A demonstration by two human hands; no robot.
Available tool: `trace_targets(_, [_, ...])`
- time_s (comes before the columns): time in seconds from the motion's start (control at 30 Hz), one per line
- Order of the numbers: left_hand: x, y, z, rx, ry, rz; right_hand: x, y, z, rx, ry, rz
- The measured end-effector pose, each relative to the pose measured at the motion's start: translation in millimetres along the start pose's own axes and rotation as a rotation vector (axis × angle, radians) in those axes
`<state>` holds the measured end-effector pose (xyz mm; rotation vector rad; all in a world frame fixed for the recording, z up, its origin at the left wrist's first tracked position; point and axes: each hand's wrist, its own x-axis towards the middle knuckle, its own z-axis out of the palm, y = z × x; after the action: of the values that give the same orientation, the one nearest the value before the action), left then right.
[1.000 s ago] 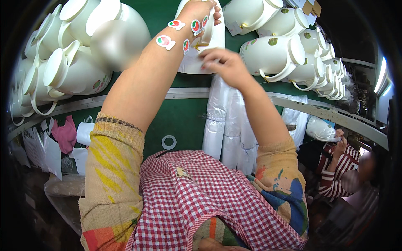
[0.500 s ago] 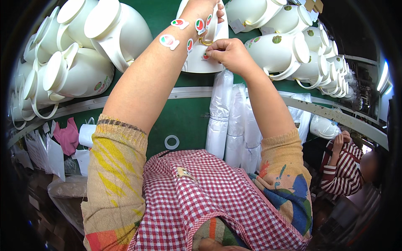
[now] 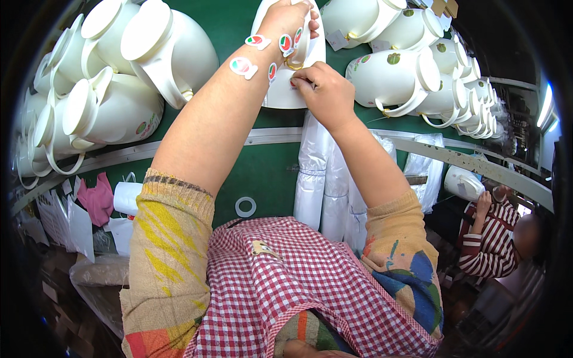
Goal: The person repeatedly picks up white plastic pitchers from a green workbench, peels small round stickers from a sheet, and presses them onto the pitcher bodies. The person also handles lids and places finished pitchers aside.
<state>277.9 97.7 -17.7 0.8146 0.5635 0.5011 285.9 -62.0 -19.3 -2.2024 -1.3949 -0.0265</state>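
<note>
A white plastic jug [image 3: 283, 97] lies on the green bench top in front of me. My left hand [image 3: 292, 21] reaches to its far part, fingers curled round what looks like its handle. Several red, green and white stickers cling to my left wrist and forearm, among them a sticker [image 3: 243, 67] with a pale tab. My right hand [image 3: 325, 94] is at the jug's near part. Its thumb and forefinger are pinched over a small round sticker [image 3: 293, 84], touching the jug's surface. A gold-coloured ring [image 3: 294, 64] shows just beyond it.
White jugs [image 3: 173, 48] crowd the left side, and more jugs [image 3: 388, 74] line the right. Rolled clear plastic bags [image 3: 311, 179] hang by the bench's metal edge [image 3: 274, 136]. A tape ring [image 3: 245, 206] lies nearer me. At far right, a person in a striped sleeve [image 3: 489, 232] handles a jug.
My right hand has turned and come down over the sticker, hiding more of it, with its elbow drawn slightly inward. My left hand keeps its hold.
</note>
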Motion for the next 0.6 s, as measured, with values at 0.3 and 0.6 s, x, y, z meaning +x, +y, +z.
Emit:
trace_targets(0.3, [-38.9, 28.2, 4.2, 0.092, -0.26, -0.091, -11.8, 26.2, 13.8, 0.122, -0.023, 0.276])
trace_targets(0.6, [35.7, -4.8, 23.4, 0.277, -0.341, 0.231, -84.8, 64.9, -9.7, 0.799, -0.102, 0.504])
